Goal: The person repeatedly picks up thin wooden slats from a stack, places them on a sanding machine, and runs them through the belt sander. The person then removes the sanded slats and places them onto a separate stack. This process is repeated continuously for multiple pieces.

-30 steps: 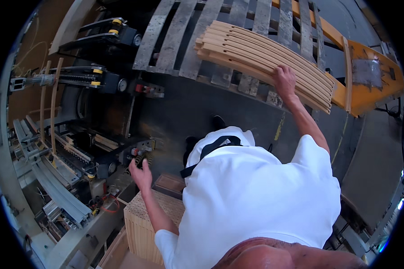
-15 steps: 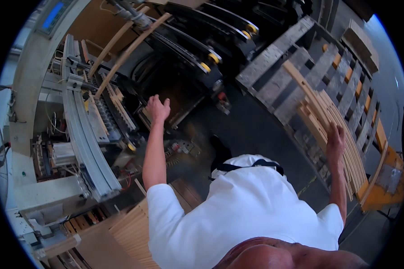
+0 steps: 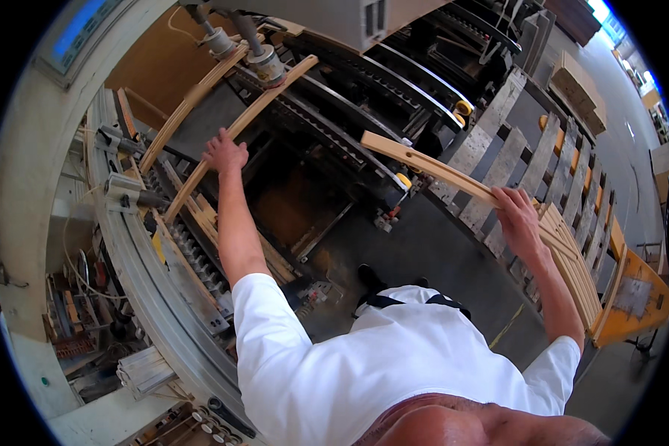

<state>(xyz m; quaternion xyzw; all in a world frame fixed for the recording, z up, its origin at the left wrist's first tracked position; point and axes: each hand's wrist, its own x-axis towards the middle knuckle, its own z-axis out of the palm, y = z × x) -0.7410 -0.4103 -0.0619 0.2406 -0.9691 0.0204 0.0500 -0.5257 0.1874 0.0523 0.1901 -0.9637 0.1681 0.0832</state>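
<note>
My left hand [image 3: 224, 152] is at a long wooden slat [image 3: 254, 110] in the machine on the left, its fingers closed over the slat's middle. The slat's upper end lies under a round pressing cylinder [image 3: 267, 67]. A second wooden slat [image 3: 188, 106] runs beside it, farther left. In my right hand [image 3: 519, 212] is a curved wooden slat [image 3: 431, 167] with a hole near its far end. It is raised and points toward the machine. Below that hand, a stack of similar curved slats [image 3: 572, 260] rests by the pallet.
A grey wooden pallet [image 3: 498, 160] stands at the right, with an orange-yellow metal part [image 3: 632, 297] near it. Dark conveyor rails [image 3: 334, 123] with yellow rollers reach across the back. A curved metal guide rail [image 3: 137, 260] edges the machine. Flat cardboard [image 3: 576, 93] lies at the far right.
My left hand has moved left and up onto the machine's slat. My right hand has lifted a curved slat off the stack and swung it left. The view has shifted.
</note>
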